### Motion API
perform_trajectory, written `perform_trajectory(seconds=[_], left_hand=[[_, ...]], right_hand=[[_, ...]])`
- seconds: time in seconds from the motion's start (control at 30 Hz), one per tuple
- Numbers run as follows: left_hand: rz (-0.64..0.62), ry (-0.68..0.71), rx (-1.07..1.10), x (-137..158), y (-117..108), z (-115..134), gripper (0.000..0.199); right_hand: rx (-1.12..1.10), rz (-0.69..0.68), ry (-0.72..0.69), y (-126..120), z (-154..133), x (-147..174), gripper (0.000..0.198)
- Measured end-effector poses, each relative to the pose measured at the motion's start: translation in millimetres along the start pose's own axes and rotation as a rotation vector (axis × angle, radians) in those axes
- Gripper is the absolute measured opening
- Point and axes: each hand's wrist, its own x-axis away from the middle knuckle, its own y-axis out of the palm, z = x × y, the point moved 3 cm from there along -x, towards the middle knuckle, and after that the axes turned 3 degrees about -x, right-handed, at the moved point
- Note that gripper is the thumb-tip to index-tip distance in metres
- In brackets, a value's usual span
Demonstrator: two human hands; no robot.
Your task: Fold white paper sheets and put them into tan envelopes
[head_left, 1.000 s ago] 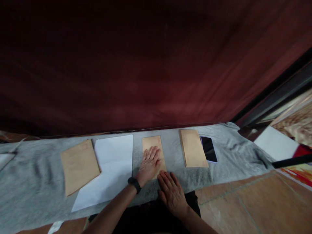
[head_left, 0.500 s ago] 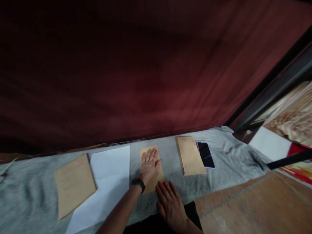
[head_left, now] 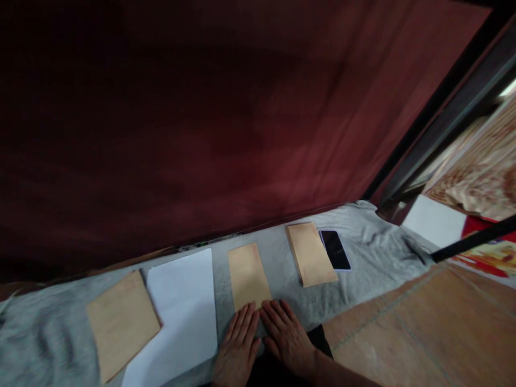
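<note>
A brown paper envelope lies flat on the grey cloth in front of me. My left hand rests palm down with its fingers stretched out, the fingertips over the envelope's near edge. Close beside it, my right hand is also flat, fingers extended, its tips at the near right corner of the envelope. Neither hand grips anything. The palms hide part of the near edge.
White paper sheets and a stack of brown envelopes lie to the left. Another envelope stack and a phone are on the right. Behind the grey cloth rises a dark red surface; tiled floor shows at lower right.
My left hand has slid from the middle of the envelope down to its near edge, beside my right hand. My right hand stays flat at the near corner. The view has shifted slightly.
</note>
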Motion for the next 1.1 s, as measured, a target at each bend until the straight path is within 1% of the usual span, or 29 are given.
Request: perform_trajectory(seconds=[0.1, 0.27, 0.4, 0.57, 0.63, 0.7, 0.83, 0.97, 1.1], left_hand=[[0.001, 0.021, 0.017, 5.6, -5.8, 3.2, 0.060], [-0.007, -0.007, 0.015, 6.1, -7.6, 5.4, 0.058], [-0.033, -0.009, 0.035, 4.3, -9.2, 5.2, 0.057], [-0.068, -0.021, 0.057, 1.6, -9.8, 4.2, 0.055], [-0.066, -0.020, 0.047, 0.1, -8.8, 5.1, 0.055], [-0.062, -0.024, 0.027, -1.0, -7.1, 6.6, 0.053], [-0.052, -0.028, 0.012, -0.1, -4.0, 10.1, 0.048], [-0.070, -0.037, 0.049, 3.0, -4.8, 9.8, 0.052], [-0.063, -0.026, 0.090, 5.2, -8.0, 7.3, 0.057]], right_hand=[[-0.045, -0.050, 0.008, -3.1, 2.3, 0.0, 0.066], [-0.093, -0.121, 0.007, -7.1, 6.9, -0.9, 0.062], [-0.160, -0.194, -0.051, -16.6, 18.0, -1.3, 0.060], [-0.266, -0.280, -0.147, -36.3, 39.5, -8.4, 0.057], [-0.293, -0.275, -0.167, -41.2, 44.0, -17.1, 0.054], [-0.302, -0.249, -0.153, -41.0, 42.9, -28.2, 0.051], [-0.298, -0.180, -0.081, -25.5, 24.7, -40.7, 0.051], [-0.221, -0.112, -0.037, -7.7, 6.2, -25.0, 0.055], [-0.119, -0.056, -0.016, -3.6, 2.4, -6.5, 0.058]])
